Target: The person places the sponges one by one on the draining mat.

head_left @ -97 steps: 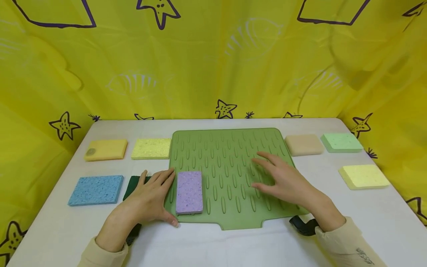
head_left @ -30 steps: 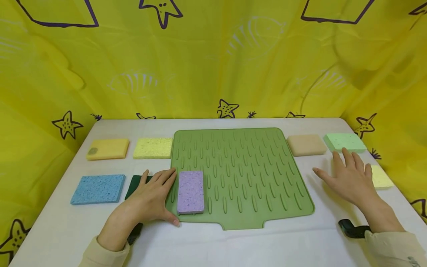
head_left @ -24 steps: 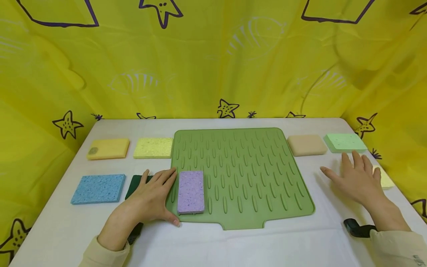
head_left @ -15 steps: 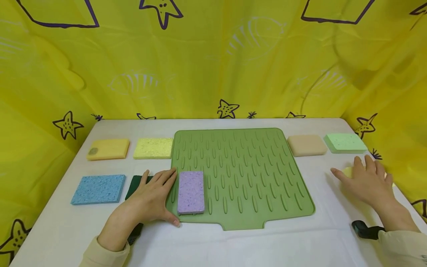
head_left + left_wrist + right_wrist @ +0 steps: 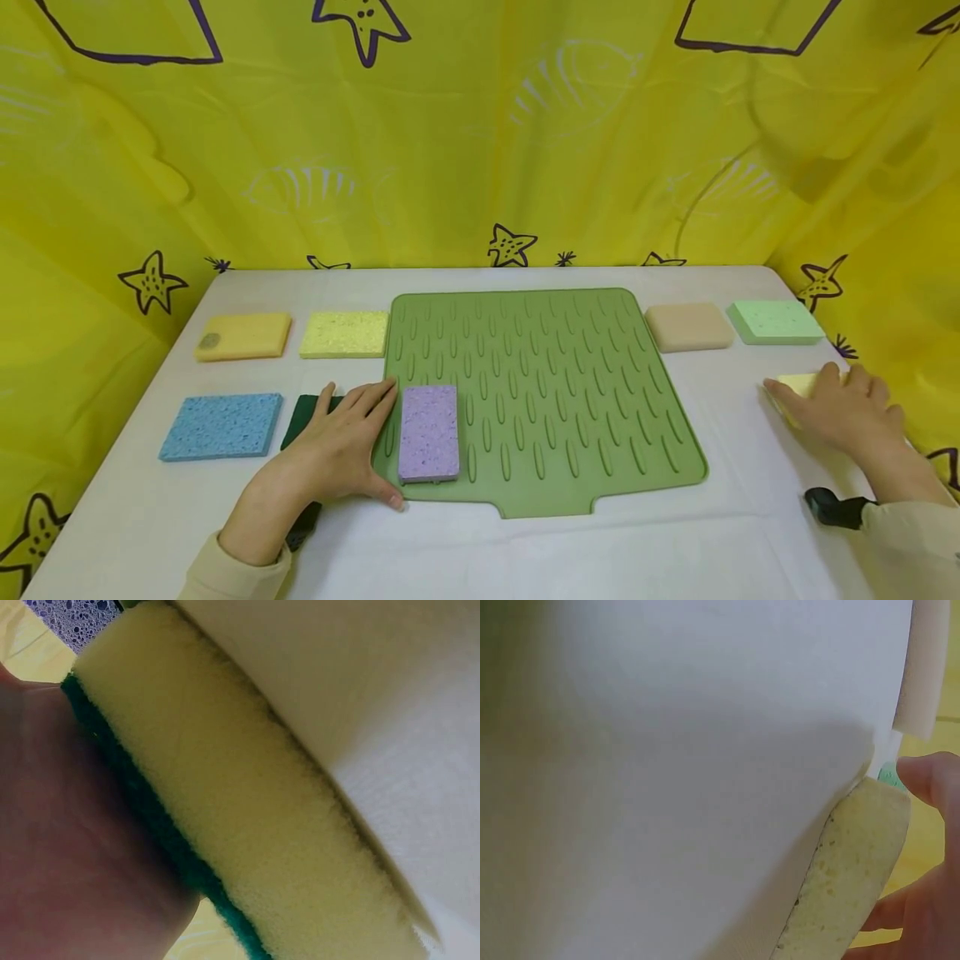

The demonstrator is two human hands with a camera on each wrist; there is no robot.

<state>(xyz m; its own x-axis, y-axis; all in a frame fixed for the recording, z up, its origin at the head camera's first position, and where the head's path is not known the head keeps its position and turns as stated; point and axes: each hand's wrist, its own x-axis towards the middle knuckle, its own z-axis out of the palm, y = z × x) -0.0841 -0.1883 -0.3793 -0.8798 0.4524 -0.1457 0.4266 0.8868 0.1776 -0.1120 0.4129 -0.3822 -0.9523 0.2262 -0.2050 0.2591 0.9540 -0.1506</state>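
In the head view my left hand (image 5: 337, 442) lies over a dark-green-topped scouring sponge (image 5: 300, 414), its fingers extended to the left edge of the green ridged mat (image 5: 570, 400). The left wrist view shows that sponge's thick yellow side (image 5: 225, 787) beneath the hand. A purple sponge (image 5: 429, 433) stands lengthwise on the mat, right of the left fingers. At the table's right, my right hand (image 5: 851, 412) spreads over a pale yellow sponge (image 5: 797, 383), partly hiding it. The right wrist view has the thumb (image 5: 930, 776) just above the end of this sponge (image 5: 847, 870).
On the left lie an orange-yellow sponge (image 5: 243, 337), a speckled yellow sponge (image 5: 345, 334) and a blue sponge (image 5: 221, 427). A beige sponge (image 5: 688, 327) and a mint green sponge (image 5: 776, 322) lie at the back right. A yellow curtain (image 5: 450, 150) encloses the white table (image 5: 525, 558).
My right hand has moved from above the mat rightward to the pale yellow sponge, covering it in stages. The left hand and the purple sponge have stayed in place.
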